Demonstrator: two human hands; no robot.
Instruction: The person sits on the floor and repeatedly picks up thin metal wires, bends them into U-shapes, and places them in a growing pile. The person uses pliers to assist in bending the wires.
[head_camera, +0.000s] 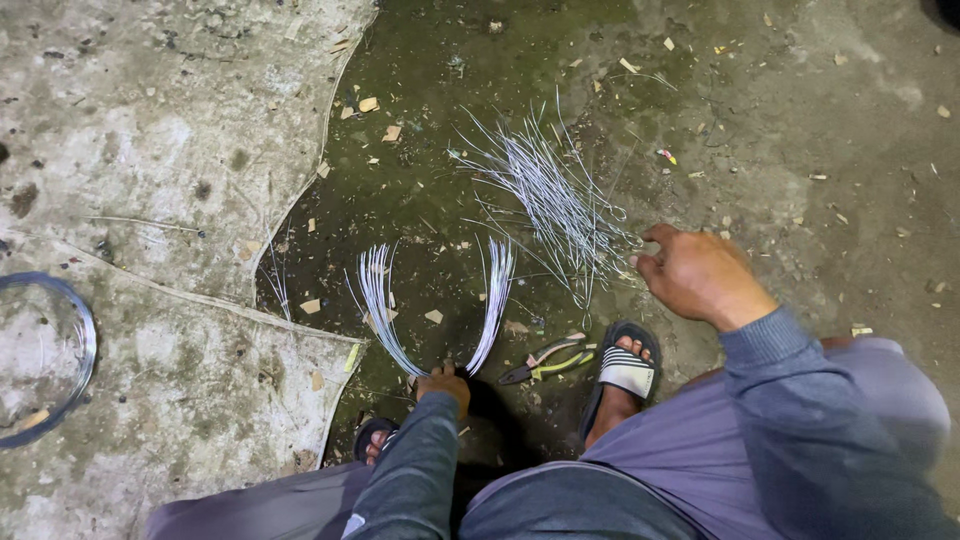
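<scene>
My left hand is closed low near the floor on a bundle of thin silvery wires bent into a U, both ends fanning upward. My right hand reaches to the lower right edge of a loose pile of cut wires spread on the dark damp floor, its fingers curled at the wire ends. Whether any wire is pinched between those fingers I cannot tell. A pair of pliers with yellow-and-dark handles lies between my hands, just beside my right sandalled foot.
A coil of wire lies at the far left on pale cracked concrete. My left foot shows below my left hand. Wood chips and small scraps litter the floor around the pile.
</scene>
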